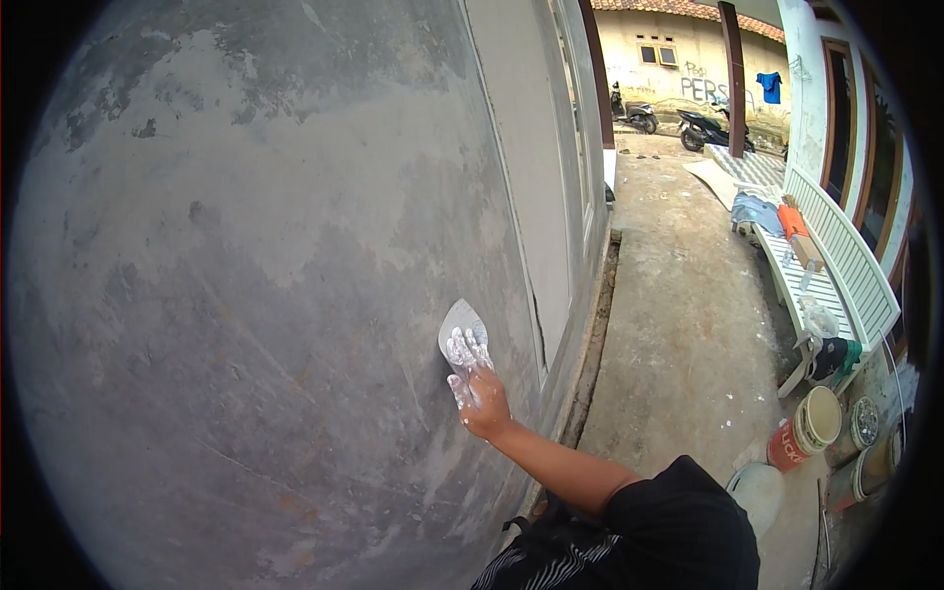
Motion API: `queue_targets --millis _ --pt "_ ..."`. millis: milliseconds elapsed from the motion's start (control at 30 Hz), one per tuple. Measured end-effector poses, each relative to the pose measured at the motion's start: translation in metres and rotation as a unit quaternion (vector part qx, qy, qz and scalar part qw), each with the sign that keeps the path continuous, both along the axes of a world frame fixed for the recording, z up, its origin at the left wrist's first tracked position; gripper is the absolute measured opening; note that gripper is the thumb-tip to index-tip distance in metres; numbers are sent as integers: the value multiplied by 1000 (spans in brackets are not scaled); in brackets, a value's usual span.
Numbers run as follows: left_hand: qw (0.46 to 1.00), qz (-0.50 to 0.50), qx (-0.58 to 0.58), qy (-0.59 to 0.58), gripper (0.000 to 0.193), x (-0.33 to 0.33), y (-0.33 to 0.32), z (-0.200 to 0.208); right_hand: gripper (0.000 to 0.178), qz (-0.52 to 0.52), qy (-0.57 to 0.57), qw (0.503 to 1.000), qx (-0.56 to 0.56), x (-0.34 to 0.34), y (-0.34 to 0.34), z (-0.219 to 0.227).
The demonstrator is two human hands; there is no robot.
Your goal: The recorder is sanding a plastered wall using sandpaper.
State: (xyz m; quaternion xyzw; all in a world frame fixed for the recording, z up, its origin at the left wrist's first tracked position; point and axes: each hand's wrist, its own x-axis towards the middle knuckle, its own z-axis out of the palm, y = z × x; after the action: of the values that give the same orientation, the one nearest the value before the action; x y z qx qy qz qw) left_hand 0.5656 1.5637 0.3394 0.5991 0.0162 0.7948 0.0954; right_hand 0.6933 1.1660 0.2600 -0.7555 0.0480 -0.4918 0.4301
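Observation:
My right hand [475, 391], fingers and thumb smeared with white paste, holds a pale pointed plastering trowel [462, 320] against the wall. The fingers press over the blade, whose tip points up; any handle is hidden beneath the hand. Around it the grey wall [295, 324] has a patchy skim, with darker bare areas high up and low down. My right arm in a black sleeve [688, 521] reaches in from the lower right. My left hand does not show.
Right of the grey surface is a pale door or window frame [536, 167]. A narrow gutter [593, 359] follows the wall's foot. Across the concrete path [678, 295] are a cluttered white bench [865, 285], a red-and-white bucket [792, 442] and more pails. Motorbikes [703, 130] stand farther off.

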Motion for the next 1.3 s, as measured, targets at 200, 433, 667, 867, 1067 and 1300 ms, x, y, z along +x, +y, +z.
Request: queue_targets --millis 200,433,667,867,1067,1300 --pt "1000 -12 3 -3 56 0 0 2 21 -32 -54 998 21 7 -11 -11" --pt "1000 -6 -1 -3 56 0 -1 3 18 -31 -95 995 19 2 9 10" --pt "1000 -16 -4 0 56 0 -1 1 18 -9 -106 994 -3 12 -15 -12" --pt "1000 -23 -17 -2 56 0 -1 1 30 -4 -98 995 -4 1 5 1" --pt "1000 -20 -8 -4 57 1 -1 1 21 8 9 1000 28 0 -9 -16" --pt "1000 -2 -6 -3 57 1 -1 1 26 5 -97 995 21 0 8 -11"
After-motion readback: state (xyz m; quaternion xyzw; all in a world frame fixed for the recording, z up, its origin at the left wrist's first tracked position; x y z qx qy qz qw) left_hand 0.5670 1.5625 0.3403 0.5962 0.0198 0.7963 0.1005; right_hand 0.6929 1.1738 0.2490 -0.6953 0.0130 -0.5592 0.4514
